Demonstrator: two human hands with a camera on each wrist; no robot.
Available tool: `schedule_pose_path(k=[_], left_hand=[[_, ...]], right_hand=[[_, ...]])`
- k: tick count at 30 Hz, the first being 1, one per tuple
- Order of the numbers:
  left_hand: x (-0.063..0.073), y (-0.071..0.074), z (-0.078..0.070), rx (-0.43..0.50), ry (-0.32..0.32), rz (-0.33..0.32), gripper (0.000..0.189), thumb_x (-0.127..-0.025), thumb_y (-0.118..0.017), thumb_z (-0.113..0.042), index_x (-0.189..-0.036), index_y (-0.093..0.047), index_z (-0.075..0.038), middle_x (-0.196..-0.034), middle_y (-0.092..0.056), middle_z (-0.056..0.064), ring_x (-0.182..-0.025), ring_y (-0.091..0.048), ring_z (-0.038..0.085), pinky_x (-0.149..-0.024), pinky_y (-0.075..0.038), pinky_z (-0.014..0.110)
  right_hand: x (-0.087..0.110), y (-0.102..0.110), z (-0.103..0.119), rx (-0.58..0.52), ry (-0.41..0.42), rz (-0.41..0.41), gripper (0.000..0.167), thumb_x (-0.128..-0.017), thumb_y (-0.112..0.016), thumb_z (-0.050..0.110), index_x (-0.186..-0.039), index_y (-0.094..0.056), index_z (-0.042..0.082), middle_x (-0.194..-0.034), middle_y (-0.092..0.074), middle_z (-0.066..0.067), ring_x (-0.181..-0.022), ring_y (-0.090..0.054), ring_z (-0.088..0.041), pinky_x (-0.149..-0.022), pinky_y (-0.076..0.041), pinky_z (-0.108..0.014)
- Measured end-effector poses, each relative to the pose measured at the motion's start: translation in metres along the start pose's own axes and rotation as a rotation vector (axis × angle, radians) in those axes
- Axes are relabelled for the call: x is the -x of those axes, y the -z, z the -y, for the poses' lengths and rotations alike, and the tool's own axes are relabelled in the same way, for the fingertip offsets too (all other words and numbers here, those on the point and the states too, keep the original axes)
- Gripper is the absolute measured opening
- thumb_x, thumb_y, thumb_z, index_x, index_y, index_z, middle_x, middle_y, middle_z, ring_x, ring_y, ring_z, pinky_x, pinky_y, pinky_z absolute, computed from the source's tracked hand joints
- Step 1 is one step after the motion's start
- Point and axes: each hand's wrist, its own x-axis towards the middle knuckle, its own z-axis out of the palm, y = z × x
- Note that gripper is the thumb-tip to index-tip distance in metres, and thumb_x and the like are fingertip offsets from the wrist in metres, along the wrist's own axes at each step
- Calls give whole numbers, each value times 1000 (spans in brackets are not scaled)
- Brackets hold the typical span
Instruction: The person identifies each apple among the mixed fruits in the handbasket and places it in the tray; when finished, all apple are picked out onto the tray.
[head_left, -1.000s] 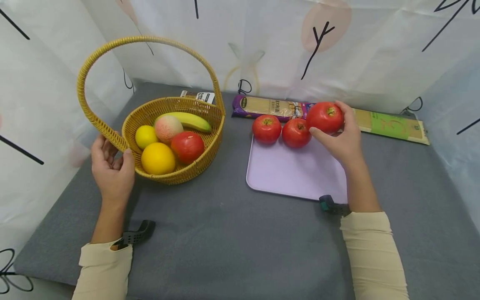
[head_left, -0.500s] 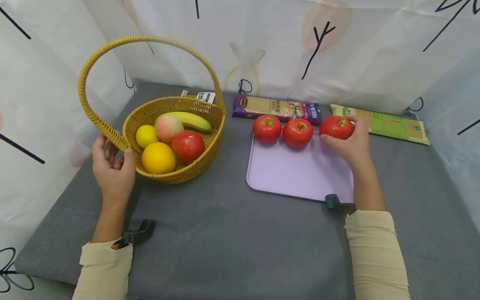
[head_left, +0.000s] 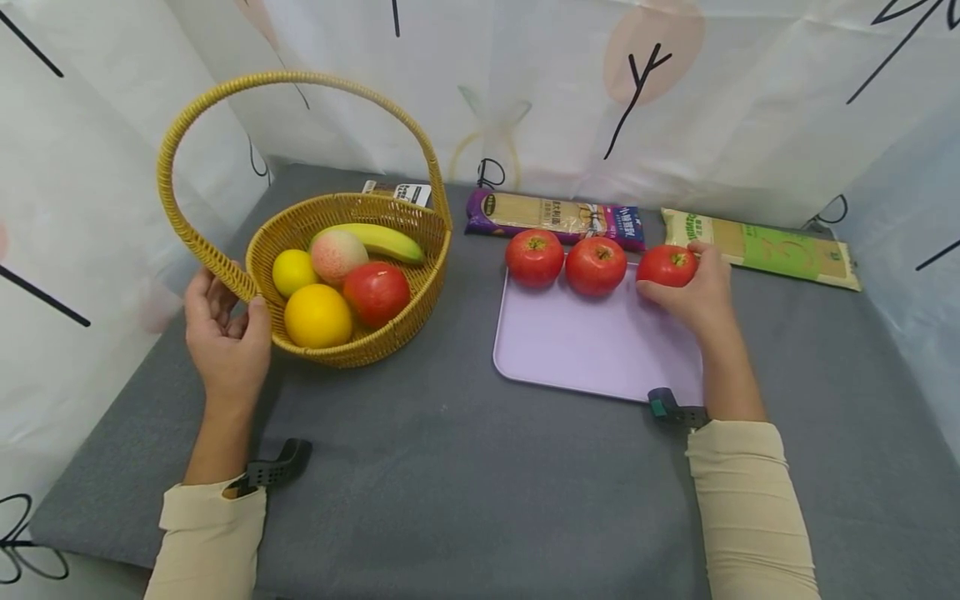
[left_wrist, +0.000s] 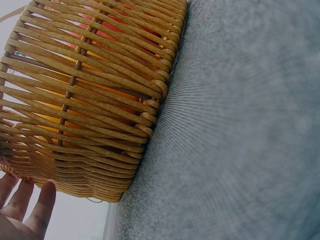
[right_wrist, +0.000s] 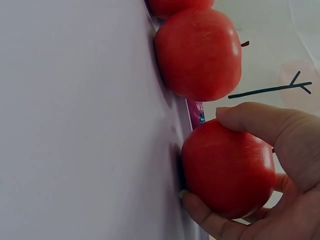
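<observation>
My right hand [head_left: 705, 296] grips a red apple [head_left: 664, 265] at the back right corner of the lilac tray [head_left: 592, 342]. In the right wrist view the thumb lies on one side of the apple [right_wrist: 227, 170] and fingers curl round the other, its side right at the tray surface. Two more red apples [head_left: 534, 258] stand in line along the tray's back edge. On the left, my left hand [head_left: 228, 342] holds the yellow wicker basket [head_left: 390, 342] where its tall handle meets the rim. Fingertips [left_wrist: 44, 200] show against the weave in the left wrist view.
Inside the basket lie a banana [head_left: 382, 242], a peach [head_left: 337, 257], a red fruit [head_left: 377, 294], an orange [head_left: 317, 317] and a lemon [head_left: 293, 273]. Noodle packs, one purple [head_left: 551, 218] and one green [head_left: 772, 247], lie along the back by the curtain. A small package [head_left: 397, 192] sits behind the basket.
My right hand has moved right and lowered the apple to the tray's back right corner, beside the other two. The left hand stays at the basket.
</observation>
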Motion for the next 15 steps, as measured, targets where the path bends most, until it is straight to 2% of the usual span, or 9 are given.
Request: schedule_pose_path(k=[5,8,10,12,15], left_hand=[[1,-1,2,0,-5,7,55,-91,-58,2,-145,-48,-5,-131,-60,13,-118,-58,33,-78,-52,18],[1,-1,3,17,5,-6,55,-90,-58,3,-144,-49,-4,-130,-60,13,-116,-59,32,-76,-52,18],[0,0,3,26,2,-12,55,-90,-58,3,-143,-50,-4,-129,-60,15,-116,-59,32,-75,-52,17],[0,0,3,32,-1,-11,54,-90,-58,3,-143,-50,-5,-129,-60,17,-116,-59,32,-75,-52,18],[0,2,2,30,-18,8,54,-91,-58,2,-144,-49,-5,-131,-59,20,-116,-59,33,-77,-52,18]], right_hand=[[1,2,0,48,7,32,104,-85,-79,33,-159,-10,8,-152,-20,-29,-140,-26,-47,-100,-42,-64],[10,6,10,126,60,50,100,-87,-77,34,-159,-13,6,-154,-18,-30,-139,-26,-49,-97,-42,-67],[22,8,27,176,145,34,94,-88,-75,33,-159,-20,6,-155,-19,-27,-140,-26,-47,-97,-41,-68],[36,9,50,208,268,13,84,-89,-73,30,-157,-30,8,-157,-23,-23,-142,-27,-43,-99,-40,-67],[54,-1,87,208,542,16,66,-91,-73,23,-150,-46,11,-152,-38,-15,-140,-34,-33,-104,-40,-61]])
